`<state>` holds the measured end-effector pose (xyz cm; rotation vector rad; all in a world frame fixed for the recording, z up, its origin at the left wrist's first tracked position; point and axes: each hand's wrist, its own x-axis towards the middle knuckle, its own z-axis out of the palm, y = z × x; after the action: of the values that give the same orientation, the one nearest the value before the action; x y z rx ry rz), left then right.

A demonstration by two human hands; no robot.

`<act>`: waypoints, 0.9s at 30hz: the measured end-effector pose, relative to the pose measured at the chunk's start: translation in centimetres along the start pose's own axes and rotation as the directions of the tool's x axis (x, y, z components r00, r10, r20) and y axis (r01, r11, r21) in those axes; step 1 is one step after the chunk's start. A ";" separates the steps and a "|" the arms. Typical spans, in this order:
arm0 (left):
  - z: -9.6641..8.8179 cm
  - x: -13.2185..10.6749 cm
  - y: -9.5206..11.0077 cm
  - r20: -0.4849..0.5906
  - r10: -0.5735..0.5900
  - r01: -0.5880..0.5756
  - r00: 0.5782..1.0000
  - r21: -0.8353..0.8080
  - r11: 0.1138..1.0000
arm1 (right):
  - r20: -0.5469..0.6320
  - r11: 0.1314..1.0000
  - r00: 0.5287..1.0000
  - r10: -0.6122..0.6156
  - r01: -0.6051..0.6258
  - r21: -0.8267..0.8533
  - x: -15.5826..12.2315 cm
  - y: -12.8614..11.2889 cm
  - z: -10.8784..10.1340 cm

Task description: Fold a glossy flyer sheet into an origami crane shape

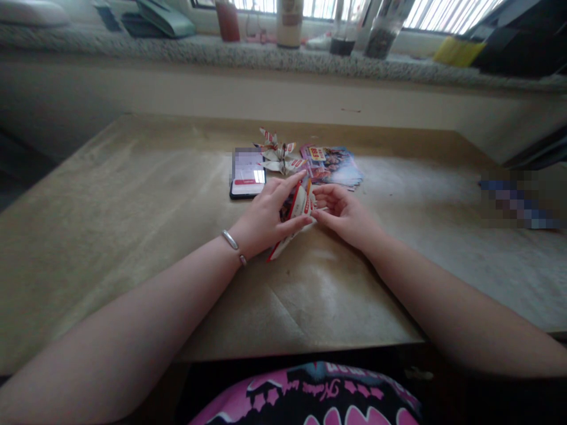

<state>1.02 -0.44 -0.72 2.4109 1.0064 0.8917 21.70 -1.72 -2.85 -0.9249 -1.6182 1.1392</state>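
Both my hands meet over the middle of a paper-covered table [133, 236]. My left hand [270, 212], with a silver bangle on the wrist, pinches a folded piece of red-and-white printed paper [297, 212] between thumb and fingers. My right hand [343, 213] holds the same paper from the right, fingers curled on its edge. The paper's lower tip rests on the table. Just beyond the hands lie two finished folded paper figures [279, 154], a stack of colourful leaflets [334, 165] and a phone [247, 174] with its screen lit.
A stone windowsill [266, 56] runs along the back with bottles, jars and a yellow cloth [458, 52]. A blurred blue object [518, 203] lies at the table's right edge. The table's near edge is close to my lap.
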 end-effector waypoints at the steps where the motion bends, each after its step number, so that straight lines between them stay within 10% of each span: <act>1: 0.1 0.0 0.0 -0.004 -0.003 0.003 1.000 -0.002 1.000 | 0.028 1.000 1.000 0.006 -0.006 0.005 0.0 0.1 0.0; 6: 0.3 0.0 0.0 0.007 -0.001 0.001 1.000 -0.007 1.000 | 0.105 0.999 0.994 0.032 -0.035 0.031 0.0 0.3 0.4; 20: 0.2 -0.5 0.2 0.063 0.032 -0.037 0.997 0.074 0.997 | -0.210 0.997 0.978 -0.007 -0.009 -0.071 0.4 0.2 0.1; 27: 0.1 -0.3 -0.3 -0.030 0.064 -0.062 0.998 0.052 0.997 | -0.125 0.987 0.990 -0.063 0.042 -0.158 0.0 -0.5 0.1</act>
<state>0.80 -0.50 -1.05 2.4908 0.9806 0.9392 21.57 -1.90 -2.43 -1.0286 -1.6314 0.9075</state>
